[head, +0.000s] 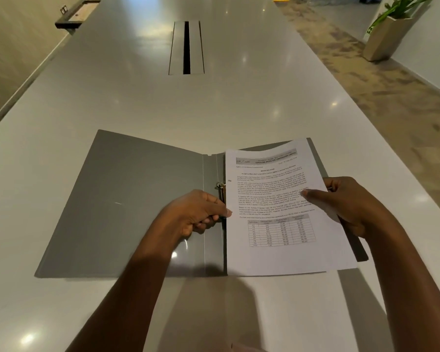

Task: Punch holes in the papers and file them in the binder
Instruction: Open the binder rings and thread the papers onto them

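Two hands [196, 214] [348, 207] pinch printed papers [285, 212] over matte grey binder [127, 204].

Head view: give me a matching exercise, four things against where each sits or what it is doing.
Things:
1. binder
2. papers
3. left hand
4. potted plant

Places or states:
A. on the floor, far right of the table
B. lying open and flat on the table
C. at the binder's rings, by the papers' left edge
D. over the binder's right half, held at both side edges

Pairs: 1-B, 2-D, 3-C, 4-A
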The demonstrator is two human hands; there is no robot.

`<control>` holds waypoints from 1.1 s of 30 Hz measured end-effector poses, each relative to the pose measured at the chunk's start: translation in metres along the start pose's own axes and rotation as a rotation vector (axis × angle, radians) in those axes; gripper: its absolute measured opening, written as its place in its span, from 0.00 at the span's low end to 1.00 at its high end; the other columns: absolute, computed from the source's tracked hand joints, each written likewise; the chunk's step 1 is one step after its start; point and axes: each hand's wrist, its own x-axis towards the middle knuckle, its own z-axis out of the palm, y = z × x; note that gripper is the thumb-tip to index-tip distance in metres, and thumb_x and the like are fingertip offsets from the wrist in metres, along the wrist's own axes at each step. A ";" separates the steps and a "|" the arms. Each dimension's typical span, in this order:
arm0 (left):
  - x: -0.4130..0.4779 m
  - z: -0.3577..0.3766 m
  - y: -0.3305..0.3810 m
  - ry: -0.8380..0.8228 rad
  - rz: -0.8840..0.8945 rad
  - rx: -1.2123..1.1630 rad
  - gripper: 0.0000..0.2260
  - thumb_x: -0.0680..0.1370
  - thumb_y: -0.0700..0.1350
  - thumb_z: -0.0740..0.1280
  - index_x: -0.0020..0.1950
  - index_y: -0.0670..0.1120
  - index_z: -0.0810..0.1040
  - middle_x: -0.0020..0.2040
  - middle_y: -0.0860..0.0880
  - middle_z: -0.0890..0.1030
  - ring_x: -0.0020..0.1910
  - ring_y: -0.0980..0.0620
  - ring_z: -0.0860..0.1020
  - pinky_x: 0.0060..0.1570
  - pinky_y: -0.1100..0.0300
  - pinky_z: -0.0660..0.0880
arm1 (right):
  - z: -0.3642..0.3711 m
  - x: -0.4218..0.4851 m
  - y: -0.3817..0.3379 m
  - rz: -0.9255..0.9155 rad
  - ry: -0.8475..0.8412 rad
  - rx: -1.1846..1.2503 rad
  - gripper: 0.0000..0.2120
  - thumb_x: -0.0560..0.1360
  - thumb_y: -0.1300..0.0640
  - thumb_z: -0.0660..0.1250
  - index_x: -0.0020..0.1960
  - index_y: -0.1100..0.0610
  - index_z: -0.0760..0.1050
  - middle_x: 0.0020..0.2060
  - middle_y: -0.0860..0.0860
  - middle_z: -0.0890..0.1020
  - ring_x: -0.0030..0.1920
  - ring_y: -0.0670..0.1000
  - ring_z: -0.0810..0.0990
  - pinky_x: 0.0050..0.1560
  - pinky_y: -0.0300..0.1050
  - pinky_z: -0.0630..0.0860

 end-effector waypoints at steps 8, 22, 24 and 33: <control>-0.001 0.003 0.001 -0.009 -0.016 0.120 0.04 0.76 0.40 0.78 0.48 0.40 0.89 0.34 0.44 0.81 0.25 0.55 0.68 0.26 0.64 0.66 | -0.007 0.006 0.018 0.030 -0.010 -0.073 0.05 0.79 0.58 0.73 0.54 0.54 0.86 0.50 0.48 0.90 0.48 0.53 0.90 0.61 0.61 0.82; -0.002 0.011 0.003 0.060 -0.028 0.165 0.07 0.76 0.43 0.78 0.49 0.39 0.89 0.26 0.49 0.75 0.23 0.56 0.66 0.23 0.65 0.64 | -0.006 -0.001 0.033 0.078 0.009 -0.020 0.06 0.79 0.59 0.73 0.55 0.56 0.86 0.50 0.49 0.90 0.46 0.53 0.90 0.56 0.57 0.84; -0.002 0.015 0.003 0.088 -0.010 0.196 0.07 0.75 0.43 0.79 0.49 0.40 0.89 0.25 0.50 0.76 0.23 0.56 0.66 0.23 0.65 0.64 | -0.004 -0.002 0.035 0.079 0.026 -0.035 0.06 0.79 0.59 0.73 0.54 0.56 0.86 0.51 0.49 0.90 0.45 0.51 0.90 0.52 0.53 0.84; 0.000 0.021 -0.009 0.299 0.332 -0.084 0.01 0.78 0.38 0.76 0.47 0.41 0.85 0.40 0.37 0.84 0.32 0.43 0.80 0.34 0.57 0.80 | 0.003 0.001 0.044 0.098 0.064 -0.036 0.07 0.79 0.58 0.73 0.56 0.57 0.85 0.55 0.51 0.88 0.51 0.55 0.88 0.59 0.58 0.83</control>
